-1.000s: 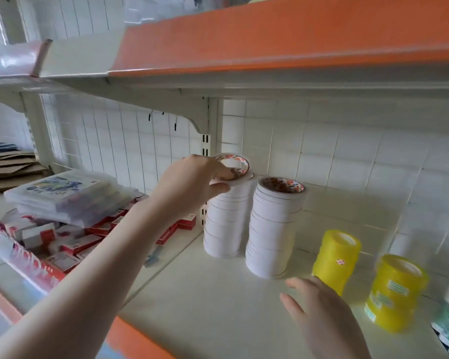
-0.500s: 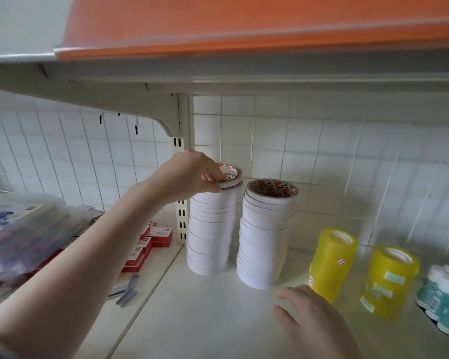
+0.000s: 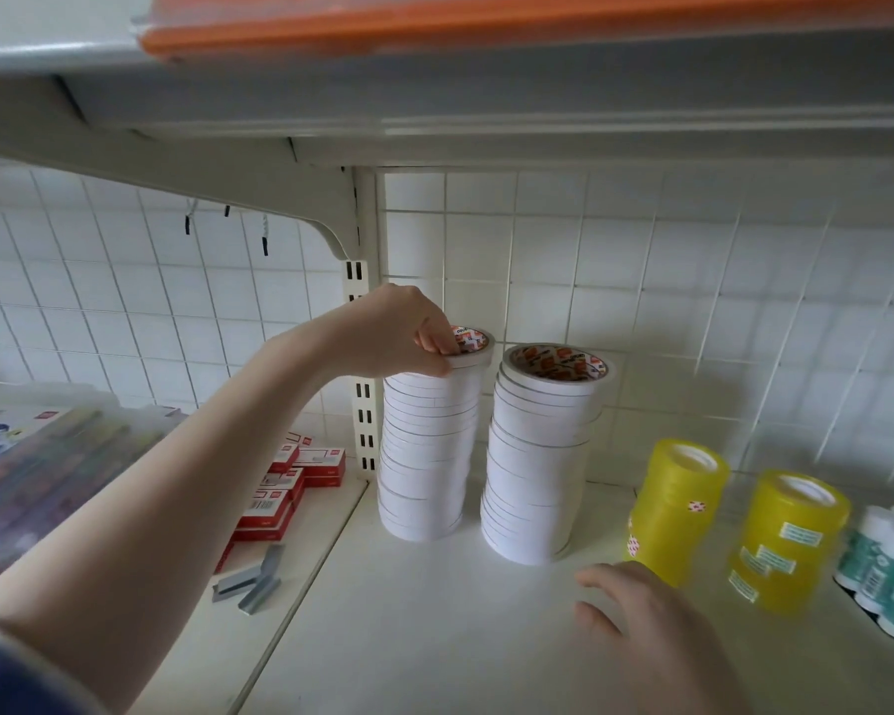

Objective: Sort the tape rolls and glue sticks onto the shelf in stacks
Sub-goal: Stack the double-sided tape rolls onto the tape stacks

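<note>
Fingers and thumb of the left hand (image 3: 398, 332) are curled round the top tape roll (image 3: 468, 350), which is pinched at its near rim and sits on the left white stack (image 3: 427, 456) on the shelf (image 3: 434, 627). No object is held by the right hand (image 3: 651, 632), which is seen low over the shelf in front of the stacks with its fingers loosely spread. Just right of the left white stack, a second white stack (image 3: 540, 456) is seen, close beside it but apart, with a red-printed core showing at its top. Further right of that stack two yellow tape stacks (image 3: 679, 508) are placed, and beyond them, at the frame edge, a cluster of glue sticks (image 3: 886, 575) with white caps. Left of the left white stack, past the upright post (image 3: 362, 405), red boxes (image 3: 280, 492) are piled, and loose staple strips (image 3: 254, 583) are laid in front of them.
</note>
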Tool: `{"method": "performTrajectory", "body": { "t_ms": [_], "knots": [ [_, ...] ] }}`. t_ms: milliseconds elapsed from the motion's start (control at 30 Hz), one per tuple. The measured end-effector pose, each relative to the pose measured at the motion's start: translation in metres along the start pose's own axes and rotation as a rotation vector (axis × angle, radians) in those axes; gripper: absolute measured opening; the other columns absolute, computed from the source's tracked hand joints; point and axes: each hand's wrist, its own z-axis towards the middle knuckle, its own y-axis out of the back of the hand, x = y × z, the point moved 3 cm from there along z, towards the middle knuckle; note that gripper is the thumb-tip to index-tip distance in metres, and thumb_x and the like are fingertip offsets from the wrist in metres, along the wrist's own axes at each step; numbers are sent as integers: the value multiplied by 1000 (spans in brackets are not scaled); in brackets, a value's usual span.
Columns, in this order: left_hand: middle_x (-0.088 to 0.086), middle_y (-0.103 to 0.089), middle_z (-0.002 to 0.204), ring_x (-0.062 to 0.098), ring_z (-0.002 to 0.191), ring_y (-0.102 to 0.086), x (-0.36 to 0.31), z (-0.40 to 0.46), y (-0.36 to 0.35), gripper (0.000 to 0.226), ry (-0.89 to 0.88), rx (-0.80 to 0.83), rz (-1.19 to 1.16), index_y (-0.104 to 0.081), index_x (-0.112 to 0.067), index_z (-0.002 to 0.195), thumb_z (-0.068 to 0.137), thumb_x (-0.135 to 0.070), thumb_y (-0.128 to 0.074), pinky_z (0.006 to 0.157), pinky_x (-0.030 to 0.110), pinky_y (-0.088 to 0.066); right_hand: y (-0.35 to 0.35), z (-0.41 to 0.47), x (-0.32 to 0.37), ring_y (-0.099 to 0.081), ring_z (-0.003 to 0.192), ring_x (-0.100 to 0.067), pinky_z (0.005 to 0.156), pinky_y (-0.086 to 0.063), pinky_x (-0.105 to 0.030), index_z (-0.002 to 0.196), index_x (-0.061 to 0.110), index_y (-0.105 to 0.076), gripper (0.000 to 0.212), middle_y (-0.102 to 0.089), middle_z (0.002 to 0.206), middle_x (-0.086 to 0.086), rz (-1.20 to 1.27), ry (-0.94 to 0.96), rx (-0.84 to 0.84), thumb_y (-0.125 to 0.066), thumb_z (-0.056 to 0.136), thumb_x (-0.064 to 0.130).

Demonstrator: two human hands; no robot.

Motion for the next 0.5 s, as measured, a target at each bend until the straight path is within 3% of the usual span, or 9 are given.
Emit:
{"method": "performTrajectory", "body": {
  "t_ms": [233,333,433,500],
  "knots": [
    [-20,-56,79,9,87,-58,-1,-2,2,21,24,26,20,-69,-22,103,82,-23,-68,79,20,-44,4,-7,-2,-47,116,-5,78,-32,-16,127,36,-45,31,-44,129,14,-23,-51,-76,-43,97,40],
    [-10,-64,97,9,92,-57,-4,-12,2,28,5,-10,106,-66,-23,110,82,-25,-67,83,24,-45,8,-14,-4,-47,116,-7,86,-35,-18,126,37,-47,31,-46,128,13,-44,-113,-133,-44,96,42],
    [-4,-61,116,16,105,-54,-8,-33,-2,37,-33,-187,183,-60,-21,121,84,-26,-64,87,31,-44,12,-23,-10,-53,111,-18,85,-40,-28,120,29,-58,30,-58,120,4,-79,-184,-219,-55,91,37],
    [1,-60,119,22,109,-52,-10,-53,-9,42,-46,-348,186,-57,-18,125,84,-24,-64,87,35,-44,15,-32,-15,-60,96,-29,74,-45,-35,105,19,-68,25,-66,102,-5,-105,-218,-290,-68,82,28]
  ]
}}
